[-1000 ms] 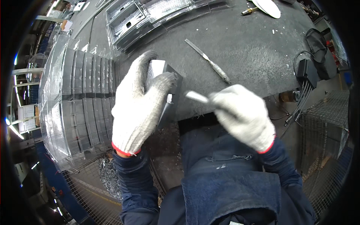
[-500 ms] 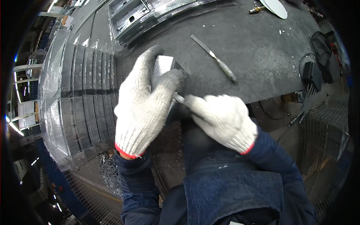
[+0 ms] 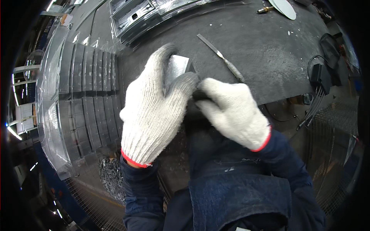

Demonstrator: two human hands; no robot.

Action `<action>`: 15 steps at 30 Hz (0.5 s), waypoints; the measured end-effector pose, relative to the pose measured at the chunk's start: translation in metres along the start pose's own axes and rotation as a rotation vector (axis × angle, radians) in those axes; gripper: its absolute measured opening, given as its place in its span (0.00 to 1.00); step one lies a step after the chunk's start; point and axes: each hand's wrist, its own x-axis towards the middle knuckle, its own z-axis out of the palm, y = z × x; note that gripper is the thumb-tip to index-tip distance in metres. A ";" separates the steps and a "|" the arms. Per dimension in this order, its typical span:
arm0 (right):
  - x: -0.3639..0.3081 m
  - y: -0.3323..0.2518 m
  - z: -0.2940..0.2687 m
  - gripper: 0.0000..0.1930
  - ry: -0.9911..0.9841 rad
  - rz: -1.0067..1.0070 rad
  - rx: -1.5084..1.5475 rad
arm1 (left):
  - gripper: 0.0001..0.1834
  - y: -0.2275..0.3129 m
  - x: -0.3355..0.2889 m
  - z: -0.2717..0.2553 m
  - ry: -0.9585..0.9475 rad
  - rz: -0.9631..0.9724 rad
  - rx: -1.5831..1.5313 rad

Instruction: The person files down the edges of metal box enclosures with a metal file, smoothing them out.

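Observation:
My left hand (image 3: 152,100), in a white knit glove with dark fingertips, grips a silver metal block (image 3: 177,64) between thumb and fingers at the near edge of the bench. The block's light top face shows past the thumb, with a dark side to its right. Close against the left thumb is my gloved right hand (image 3: 233,109), its thumb and fingers curled together. What the right hand holds is hidden by its fingers and the dark background. A flat file (image 3: 229,65) with a worn handle lies on the bench beyond the hands.
Stacked clear plastic trays (image 3: 77,96) stand to the left. Another tray with metal parts (image 3: 135,19) sits at the far left of the dark bench (image 3: 266,54). A white disc (image 3: 283,8), a black box with cables (image 3: 322,75) and a pile of metal shavings (image 3: 111,175) lie around.
Both hands and the block have shifted slightly to the right. The right hand has turned and moved up against the left thumb; the light metal piece seen between the hands no longer shows.

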 end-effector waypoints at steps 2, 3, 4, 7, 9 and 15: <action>0.001 0.004 0.019 0.12 0.096 -0.100 -0.129 | 0.33 -0.003 0.003 0.001 0.009 -0.006 -0.100; 0.001 0.008 0.029 0.10 0.097 -0.069 -0.082 | 0.33 -0.007 0.004 0.001 0.032 -0.034 -0.191; 0.000 0.011 0.026 0.10 0.092 -0.068 -0.082 | 0.33 -0.006 0.003 0.001 0.033 -0.039 -0.193; 0.003 0.002 -0.013 0.08 -0.138 0.208 0.179 | 0.33 0.005 0.001 0.001 -0.049 0.017 -0.008; 0.005 0.003 -0.014 0.09 -0.066 0.073 0.037 | 0.33 0.003 0.000 0.000 -0.037 -0.001 -0.020; -0.004 0.003 0.009 0.10 0.037 -0.070 -0.148 | 0.33 0.003 0.003 -0.001 -0.014 0.007 -0.099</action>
